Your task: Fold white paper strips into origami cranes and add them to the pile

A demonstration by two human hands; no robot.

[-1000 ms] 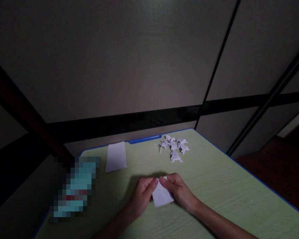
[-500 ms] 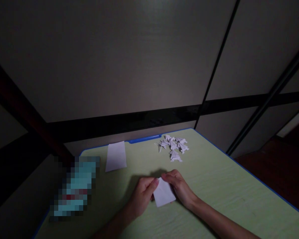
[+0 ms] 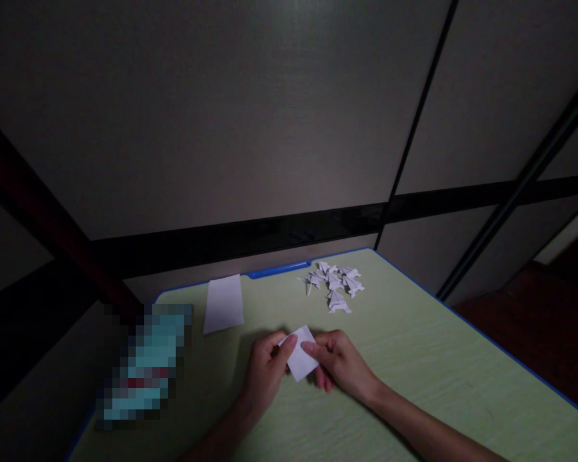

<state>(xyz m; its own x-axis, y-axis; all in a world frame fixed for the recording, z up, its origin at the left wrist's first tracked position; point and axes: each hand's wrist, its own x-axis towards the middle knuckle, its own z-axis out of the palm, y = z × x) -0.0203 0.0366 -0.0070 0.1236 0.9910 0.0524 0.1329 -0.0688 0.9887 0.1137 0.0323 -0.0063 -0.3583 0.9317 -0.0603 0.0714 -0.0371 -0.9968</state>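
- We see the left hand (image 3: 264,369) clamped on the paper (image 3: 302,362), thumb on top.
- Right hand (image 3: 344,366) pinches the same paper from the other side, thumb also on top; some of its fingers show beneath.
- Paper is small, white, turned cornerwise, between both hands over the near middle of the desk (image 3: 428,366); thumbs cover part of it.
- Beyond the right hand we have white folded figures (image 3: 338,305), bunched near the far edge, one nearest us.
- Thin white strip (image 3: 309,289) at the bunch's left side.
- White sheet (image 3: 224,305) lies flat, far left, apart from the hands.
- Blue tray (image 3: 279,270) at the far edge, between sheet and figures.
- Pixelated teal item (image 3: 149,359) on the left edge; we can't tell what.
- Panelled wall (image 3: 245,141) with a black band (image 3: 241,232) stands just behind the desk, bounding the far side.
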